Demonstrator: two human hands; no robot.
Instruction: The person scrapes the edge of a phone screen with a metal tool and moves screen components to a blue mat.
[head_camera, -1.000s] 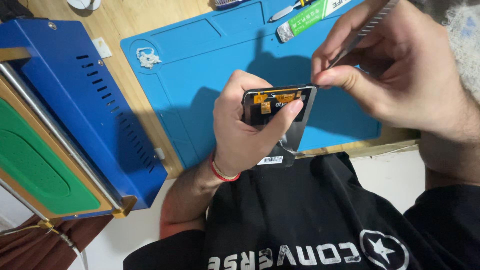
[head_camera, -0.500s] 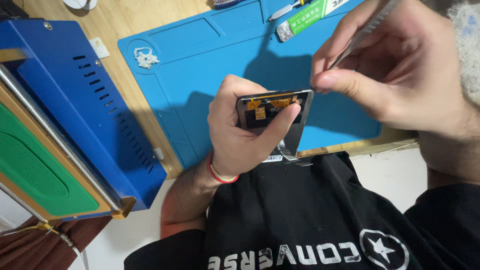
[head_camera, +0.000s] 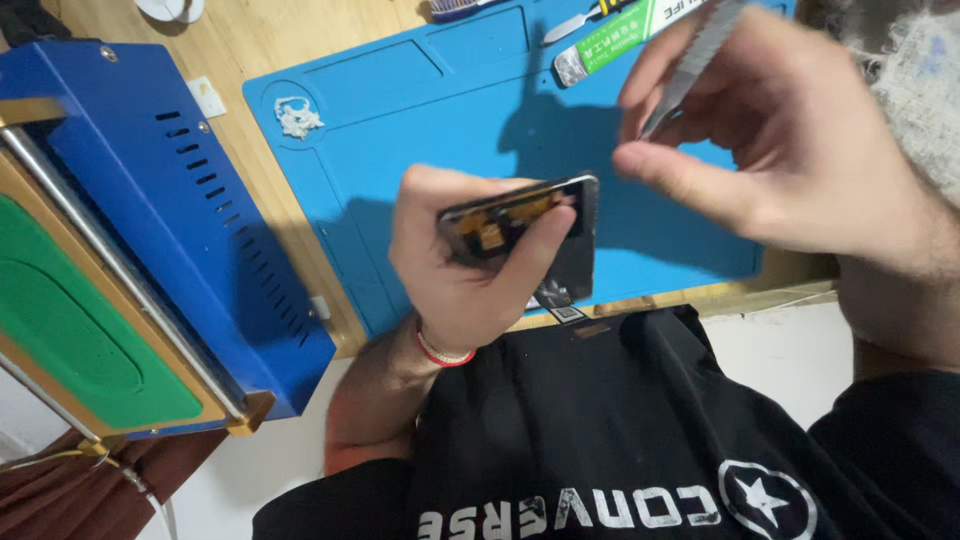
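Head view: left hand (head_camera: 455, 270) wrapped around a thin phone part (head_camera: 525, 225), grip pressed onto its edges, raised above the blue mat (head_camera: 420, 120) on the counter (head_camera: 280, 35). Right hand (head_camera: 790, 150) just beside, grip pinching metal tweezers (head_camera: 690, 65). Probably light, stiff yet fragile, with a dangling ribbon cable (head_camera: 552, 292); best held by the frame edges, never the cable. Blue machine (head_camera: 170, 200) off to the left.

Left hand (head_camera: 470, 270), red band at the wrist, raised above the blue mat (head_camera: 420, 110), fingers curled around a dark phone (head_camera: 530, 225). Right hand (head_camera: 790, 140) above and right of the phone, fingers pinching metal tweezers (head_camera: 690, 65).
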